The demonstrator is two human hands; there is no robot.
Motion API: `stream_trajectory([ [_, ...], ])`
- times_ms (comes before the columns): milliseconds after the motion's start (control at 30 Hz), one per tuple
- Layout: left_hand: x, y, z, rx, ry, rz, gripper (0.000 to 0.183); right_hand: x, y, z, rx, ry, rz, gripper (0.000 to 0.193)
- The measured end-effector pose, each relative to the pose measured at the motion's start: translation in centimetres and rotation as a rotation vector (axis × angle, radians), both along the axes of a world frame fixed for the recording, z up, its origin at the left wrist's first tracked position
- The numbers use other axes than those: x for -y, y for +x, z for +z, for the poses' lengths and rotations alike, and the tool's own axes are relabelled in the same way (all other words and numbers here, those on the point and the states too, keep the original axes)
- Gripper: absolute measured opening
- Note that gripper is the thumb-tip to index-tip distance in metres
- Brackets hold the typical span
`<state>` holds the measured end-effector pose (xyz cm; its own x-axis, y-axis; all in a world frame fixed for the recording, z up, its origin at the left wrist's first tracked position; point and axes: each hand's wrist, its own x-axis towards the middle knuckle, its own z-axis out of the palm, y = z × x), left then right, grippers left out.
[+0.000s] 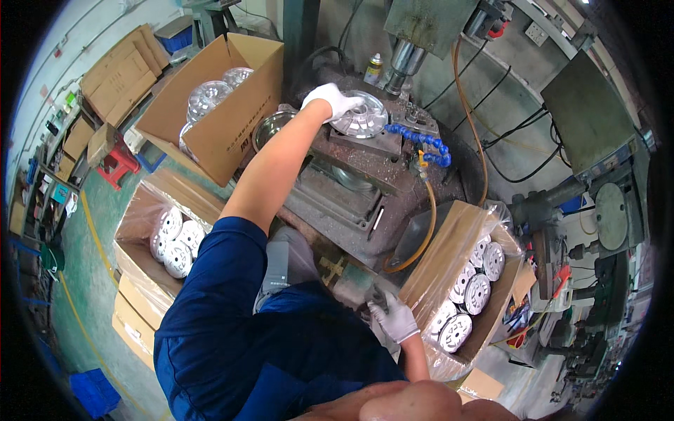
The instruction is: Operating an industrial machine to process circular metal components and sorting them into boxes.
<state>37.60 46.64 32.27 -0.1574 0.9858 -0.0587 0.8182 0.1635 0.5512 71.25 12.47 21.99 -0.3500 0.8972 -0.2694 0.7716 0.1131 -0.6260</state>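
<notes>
My left hand (333,102), in a white glove, reaches out to the machine table and grips the left side of a shiny round metal disc (369,121). The disc lies on a block under the machine's spindle (404,62), and my fingers reach toward its hub. A blue segmented coolant hose (420,136) points at the disc's right edge. Down by my waist, my right hand (396,320), also gloved, has its fingers apart beside a small dark grey part I cannot make out. It looks to hold nothing.
An open carton (223,128) with shiny discs stands at the back left. Another carton (133,242) at left and a lined carton (414,252) at right hold several discs. A round metal bowl (261,133) and a spray can (373,69) sit on the machine. A brown hose (430,217) hangs in front.
</notes>
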Motion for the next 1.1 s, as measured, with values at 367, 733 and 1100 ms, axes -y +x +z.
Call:
stream_trajectory([
  [367, -0.2, 0.1, 0.1, -0.029, -0.028, 0.019, 0.088, 1.5, 0.3, -0.3, 0.013, 0.04, 0.026, 0.047],
  [733, 0.2, 0.2, 0.1, -0.049, -0.012, 0.026, 0.087, 0.8, 0.3, -0.1, 0.064, 0.034, 0.046, 0.049],
  [1100, 0.0, 0.0, -0.1, -0.009, 0.028, 0.017, 0.092, 1.3, 0.0, 0.3, 0.039, 0.043, 0.037, 0.051],
])
